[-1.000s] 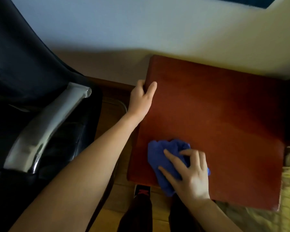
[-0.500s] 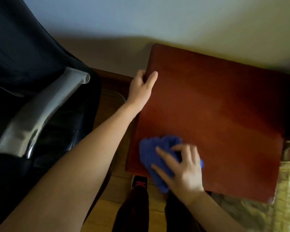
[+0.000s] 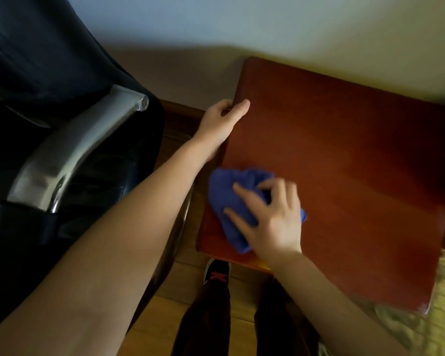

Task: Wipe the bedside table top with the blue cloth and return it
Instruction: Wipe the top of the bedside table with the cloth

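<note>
The bedside table top (image 3: 350, 160) is a bare reddish-brown wooden square against the wall. A crumpled blue cloth (image 3: 229, 199) lies on its near left corner. My right hand (image 3: 272, 219) presses down on the cloth with fingers spread and curled over it, covering its right half. My left hand (image 3: 221, 122) grips the table's left edge, thumb on top and fingers wrapped under the side.
A black chair with a chrome armrest (image 3: 70, 152) stands close on the left. My legs and a black shoe (image 3: 216, 271) are on the wooden floor below the table. A yellowish patterned bedspread (image 3: 442, 304) borders the table at the lower right.
My right hand has slid the cloth leftward to the table's near left corner and slightly away from the front edge. My left hand keeps its hold on the left edge.
</note>
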A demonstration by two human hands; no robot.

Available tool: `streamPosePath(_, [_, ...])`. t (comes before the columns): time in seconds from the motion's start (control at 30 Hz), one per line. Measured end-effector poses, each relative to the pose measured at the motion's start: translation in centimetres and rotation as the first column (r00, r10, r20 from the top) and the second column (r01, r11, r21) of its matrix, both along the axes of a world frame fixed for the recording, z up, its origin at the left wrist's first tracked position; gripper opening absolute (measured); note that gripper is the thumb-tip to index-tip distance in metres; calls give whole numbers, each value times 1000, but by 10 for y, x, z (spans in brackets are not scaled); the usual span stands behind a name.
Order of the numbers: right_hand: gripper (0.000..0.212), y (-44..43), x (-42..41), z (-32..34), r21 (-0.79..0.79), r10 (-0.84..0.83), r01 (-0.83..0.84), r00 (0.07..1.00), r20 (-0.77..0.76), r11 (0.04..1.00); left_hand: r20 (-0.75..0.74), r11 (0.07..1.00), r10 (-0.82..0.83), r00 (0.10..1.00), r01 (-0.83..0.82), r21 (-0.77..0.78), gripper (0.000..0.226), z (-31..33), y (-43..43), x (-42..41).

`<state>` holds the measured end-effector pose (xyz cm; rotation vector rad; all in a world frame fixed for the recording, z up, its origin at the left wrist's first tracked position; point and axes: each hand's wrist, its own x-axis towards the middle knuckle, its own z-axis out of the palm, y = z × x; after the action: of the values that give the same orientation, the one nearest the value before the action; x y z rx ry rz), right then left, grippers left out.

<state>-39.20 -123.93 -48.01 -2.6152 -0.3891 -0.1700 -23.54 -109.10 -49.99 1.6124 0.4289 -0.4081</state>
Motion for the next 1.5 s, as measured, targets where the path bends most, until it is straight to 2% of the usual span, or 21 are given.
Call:
streamPosePath(0.07, [40,-5,-30,2,13,134,-133,990,-46,991,-30,998,-42,999,43,41,29,3,2,-1])
streamPosePath(0.13, [39,-12,-24,-1,14,126,-126,991,-48,992,-39,999,-39,998,40,31,28,1,0,-2])
streamPosePath(0.27, [38,0,21,-9,29,-181,181,983,-18,983,-12,997,40,999,-41,-70,46,-8,1,-3])
streamPosePath(0.33, [38,11,24,-8,32,-269,270,962,-38,962,-6,998,42,999,-42,-53,44,-8,0,-3])
streamPosePath(0.4, [39,19,10,-3,32,-220,222,974,-49,974,18,999,44,999,-44,-2,43,-6,-1,-2])
streamPosePath(0.53, [41,11,-37,2,21,69,-67,995,-71,998,-26,1000,4,1000,-3,27,39,0,-2,-3])
streamPosePath(0.6, [41,-17,-54,3,6,122,-122,989,-82,993,-33,1000,-5,999,5,16,37,1,-1,-5])
streamPosePath(0.73, [41,-83,-84,3,-69,-26,21,997,-78,997,-22,1000,-26,999,26,6,34,-3,-1,-7])
streamPosePath(0.8, [39,-76,-86,2,-76,-74,70,996,-49,995,-15,998,-55,998,55,9,38,-3,-2,-6])
streamPosePath(1.0, [40,36,-49,-7,-13,72,-73,997,-38,997,22,999,-42,999,43,-16,18,-2,-2,-4])
streamPosePath(1.1, [40,6,-54,-3,-11,108,-108,994,-36,994,13,999,-37,999,37,-33,21,1,-3,-3])
streamPosePath(1.23, [41,-45,-66,2,-42,-19,16,998,-57,999,10,999,-5,1000,5,-44,32,-5,-5,-5])
streamPosePath(1.33, [39,-42,-31,-4,-56,61,-60,998,24,997,22,997,36,999,-35,-62,33,-13,-7,-6])
streamPosePath(1.4, [38,-38,24,-11,-28,-32,35,994,107,999,21,993,72,997,-70,-98,28,-16,-6,-4])
streamPosePath(1.5, [40,-44,116,-12,-32,-319,326,937,143,945,-15,983,84,996,-86,-160,29,-15,-7,-5])
